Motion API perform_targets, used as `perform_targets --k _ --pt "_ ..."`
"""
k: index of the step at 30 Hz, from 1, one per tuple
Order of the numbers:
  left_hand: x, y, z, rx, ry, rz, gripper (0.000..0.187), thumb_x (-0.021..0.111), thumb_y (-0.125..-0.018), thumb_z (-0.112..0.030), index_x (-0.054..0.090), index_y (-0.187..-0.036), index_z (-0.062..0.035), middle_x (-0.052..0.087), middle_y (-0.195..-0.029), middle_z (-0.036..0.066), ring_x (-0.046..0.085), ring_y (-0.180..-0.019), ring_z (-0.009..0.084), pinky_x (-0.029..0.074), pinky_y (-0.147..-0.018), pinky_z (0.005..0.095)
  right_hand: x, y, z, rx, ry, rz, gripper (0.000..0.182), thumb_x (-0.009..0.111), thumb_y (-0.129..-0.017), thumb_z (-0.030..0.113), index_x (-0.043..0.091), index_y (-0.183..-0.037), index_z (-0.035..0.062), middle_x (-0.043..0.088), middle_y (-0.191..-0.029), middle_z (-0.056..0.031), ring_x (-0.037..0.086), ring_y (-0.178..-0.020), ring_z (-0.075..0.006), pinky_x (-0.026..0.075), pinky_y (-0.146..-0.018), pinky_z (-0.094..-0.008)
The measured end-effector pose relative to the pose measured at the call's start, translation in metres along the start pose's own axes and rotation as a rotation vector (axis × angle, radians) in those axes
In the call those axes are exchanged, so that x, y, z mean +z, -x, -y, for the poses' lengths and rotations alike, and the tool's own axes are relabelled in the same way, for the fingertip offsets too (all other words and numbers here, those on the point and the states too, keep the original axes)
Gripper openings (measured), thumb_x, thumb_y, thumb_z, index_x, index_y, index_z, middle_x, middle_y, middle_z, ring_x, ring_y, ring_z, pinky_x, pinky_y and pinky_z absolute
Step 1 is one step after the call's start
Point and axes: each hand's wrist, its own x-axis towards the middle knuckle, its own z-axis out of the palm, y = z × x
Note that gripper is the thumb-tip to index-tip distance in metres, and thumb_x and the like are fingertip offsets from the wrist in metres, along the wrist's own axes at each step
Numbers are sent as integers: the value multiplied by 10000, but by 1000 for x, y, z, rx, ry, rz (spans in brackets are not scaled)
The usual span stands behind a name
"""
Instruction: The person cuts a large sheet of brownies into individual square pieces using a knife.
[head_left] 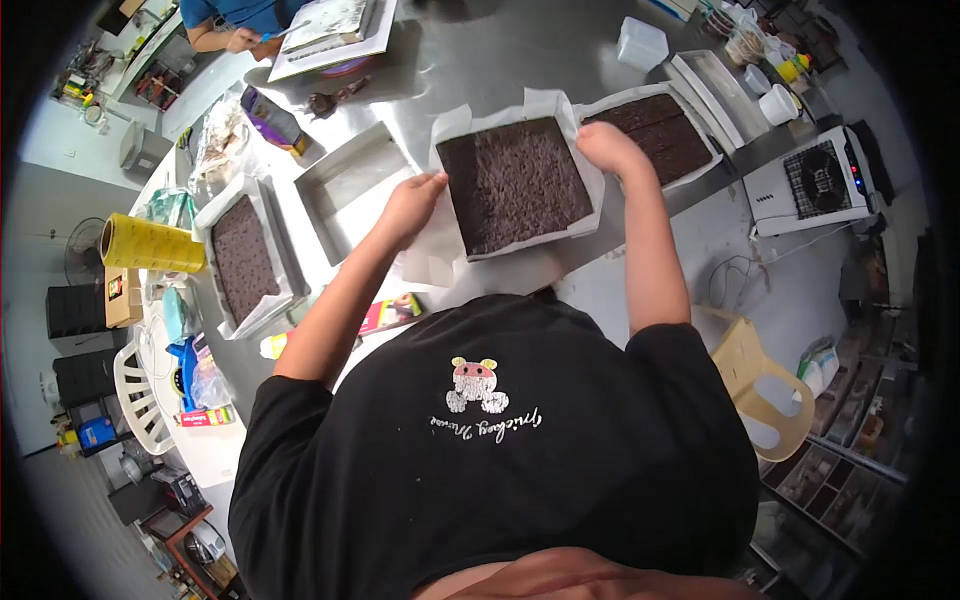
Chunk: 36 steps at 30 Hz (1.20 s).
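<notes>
A square dark chocolate cake [520, 185] lies in front of me, with white parchment paper [545, 103] standing up around its sides. At its left edge my left hand [415, 205] is closed, fingertips pinching the paper. My right hand [610, 150] is closed on the paper at the upper right edge. Left of the cake is a metal baking pan [350, 190] with nothing in it. Further left, another chocolate cake [242, 255] sits in a paper-lined pan. To the right, a dark cake [655, 135] with a line across it rests in a lined tray.
Across the steel table [450, 60], a person in a blue top [235, 15] holds a blue-handled tool over a pale slab. A yellow film roll [150, 243] is at the left. Right are long metal pans [720, 95], a portable stove [810, 180] and a yellow chair [765, 385].
</notes>
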Motion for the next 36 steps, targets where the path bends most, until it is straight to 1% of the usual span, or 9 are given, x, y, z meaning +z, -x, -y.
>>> perform_targets --k 4,7,16,18,24,32,34,35,36 --pt "47 -13 25 -81 65 -18 397 513 -938 -337 615 -963 45 525 -722 29 451 -656 124 406 -632 279 14 -7 -44 15 14 56 287 458 -813 187 645 -891 -16 640 -894 -247 638 -795 -348 485 -735 -426" --pt "66 -9 32 -251 170 -27 336 509 -940 -332 599 -870 -15 447 -668 1 389 -562 101 352 -520 276 34 -26 -74 -131 93 53 275 457 -799 174 657 -892 9 639 -927 -237 633 -851 -371 495 -764 -433" --pt "72 -14 112 -306 402 -265 276 528 -924 -315 624 -969 -60 488 -742 -12 461 -611 101 401 -520 247 55 -70 -117 -270 76 81 311 429 -817 204 639 -891 -14 606 -973 -274 596 -943 -407 461 -831 -455" --pt "76 0 82 -360 424 -391 272 534 -915 -312 603 -906 -49 489 -731 -3 463 -600 99 404 -493 256 48 -74 -120 -270 81 79 313 427 -814 204 641 -890 -11 605 -969 -276 595 -945 -409 460 -834 -459" --pt "63 6 110 -426 152 -497 334 573 -880 -302 594 -788 18 560 -636 55 513 -515 157 405 -487 311 40 -75 -133 -183 262 75 321 428 -800 184 669 -953 37 617 -1059 -214 584 -1003 -382 459 -871 -454" --pt "44 -13 151 -457 89 -512 349 555 -875 -302 654 -897 32 595 -611 112 583 -532 246 465 -546 346 46 -84 -125 -184 301 41 309 433 -804 174 673 -954 50 634 -1051 -190 595 -1004 -358 468 -857 -454" --pt "44 -12 152 -348 -368 -530 389 552 -860 -356 661 -921 12 593 -581 128 622 -577 325 488 -624 392 50 -89 -126 -198 362 59 324 428 -831 202 657 -1000 48 618 -1080 -206 597 -1001 -368 478 -833 -462" --pt "45 1 114 -487 -439 -402 449 556 -838 -413 652 -1000 -5 642 -748 173 649 -770 362 500 -732 421 53 -88 -128 -199 366 62 324 428 -831 202 657 -1000 48 618 -1080 -206 597 -1001 -368 478 -833 -462" --pt "48 11 100 -487 -433 -404 449 556 -838 -413 652 -1000 -5 642 -748 173 649 -770 362 500 -732 421 57 -85 -129 -175 276 -12 294 454 -824 184 649 -1002 54 618 -1070 -190 583 -1015 -368 468 -848 -466"
